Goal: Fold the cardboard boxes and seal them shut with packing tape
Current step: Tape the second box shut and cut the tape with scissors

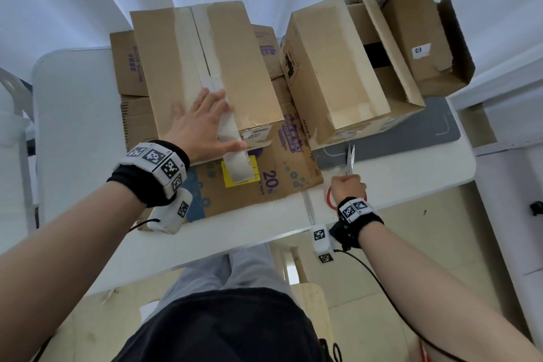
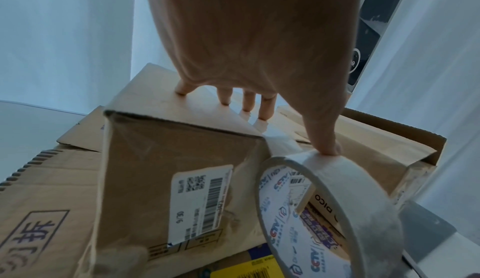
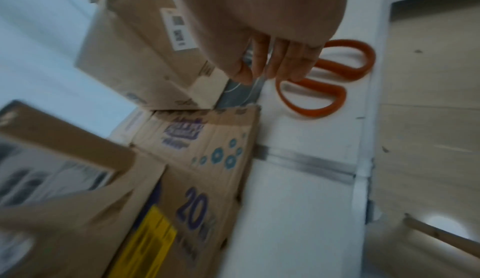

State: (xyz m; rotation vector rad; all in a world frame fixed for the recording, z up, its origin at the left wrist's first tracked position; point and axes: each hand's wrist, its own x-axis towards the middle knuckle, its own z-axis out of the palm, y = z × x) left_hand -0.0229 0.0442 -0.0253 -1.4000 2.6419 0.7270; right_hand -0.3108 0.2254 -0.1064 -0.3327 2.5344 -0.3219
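A folded brown cardboard box (image 1: 182,67) (image 2: 168,159) stands on flattened cartons, with a pale tape strip (image 1: 205,47) running along its top seam. My left hand (image 1: 217,117) (image 2: 275,126) lies flat on the box top near its front edge, fingers spread and straight. Its thumb presses on the tape roll (image 1: 238,161) (image 2: 363,210), which hangs over the box's front face. My right hand (image 1: 349,185) (image 3: 259,73) grips orange-handled scissors (image 1: 350,159) (image 3: 324,91) on the table to the right, blades pointing away from me.
An open-topped box (image 1: 338,67) stands right of the taped one, half on a grey mat (image 1: 426,126). Another open carton (image 1: 417,38) sits behind it. A flattened printed carton (image 1: 264,185) lies under the boxes. The white table (image 1: 73,126) ends close to my body.
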